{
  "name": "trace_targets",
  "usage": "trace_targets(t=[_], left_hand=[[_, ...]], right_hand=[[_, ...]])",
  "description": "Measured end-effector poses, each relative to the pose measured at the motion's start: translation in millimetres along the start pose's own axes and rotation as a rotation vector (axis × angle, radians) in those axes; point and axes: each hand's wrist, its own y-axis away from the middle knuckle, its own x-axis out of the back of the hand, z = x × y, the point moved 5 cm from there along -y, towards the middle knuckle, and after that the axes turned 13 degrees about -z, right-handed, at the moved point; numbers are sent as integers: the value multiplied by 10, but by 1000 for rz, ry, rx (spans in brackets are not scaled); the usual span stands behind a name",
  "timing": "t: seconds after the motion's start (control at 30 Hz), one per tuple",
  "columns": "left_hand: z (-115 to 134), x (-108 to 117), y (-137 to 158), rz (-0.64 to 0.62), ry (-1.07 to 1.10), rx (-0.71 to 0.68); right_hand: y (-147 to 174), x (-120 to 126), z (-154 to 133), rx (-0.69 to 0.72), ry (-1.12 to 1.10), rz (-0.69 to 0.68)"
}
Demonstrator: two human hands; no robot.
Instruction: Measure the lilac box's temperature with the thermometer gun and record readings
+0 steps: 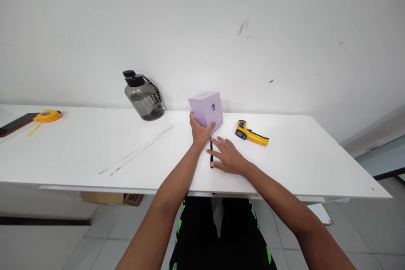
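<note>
A lilac box [209, 112] with a dark horse-head mark on its front stands tilted toward the back of the white table. My left hand [201, 134] grips its lower near part, thumb on the right face and fingers along the left side. Just in front of the box, a slim black pen [211, 161] lies pointing away from me. My right hand [229, 157] rests beside it with fingers spread, the fingertips reaching onto or over the pen. To the right of that hand lies a yellow infrared thermometer gun [252, 133].
A large grey water bottle [144, 96] with a black lid stands back left against the wall. A yellow tape measure [47, 116] and a dark flat object [17, 123] lie at the far left. Below the table, a cardboard box [104, 197] shows.
</note>
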Motion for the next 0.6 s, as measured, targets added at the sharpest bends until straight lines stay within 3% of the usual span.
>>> trace_targets(t=[0.13,0.23,0.33,0.47,0.6], left_hand=[[68,19,17,-8,-55,58],[84,11,11,-22,-73,48],[73,1,5,-27,-89,16],[70,-9,8,-47,-96,-21],[86,-7,13,-46,-101,-29]], right_hand=[[19,19,67,-7,-98,25],[44,101,230,-218,-137,46],[48,103,267,-366,-161,-46],[18,37,164,-365,-183,-202],[-25,58,45,-238,-68,-190]])
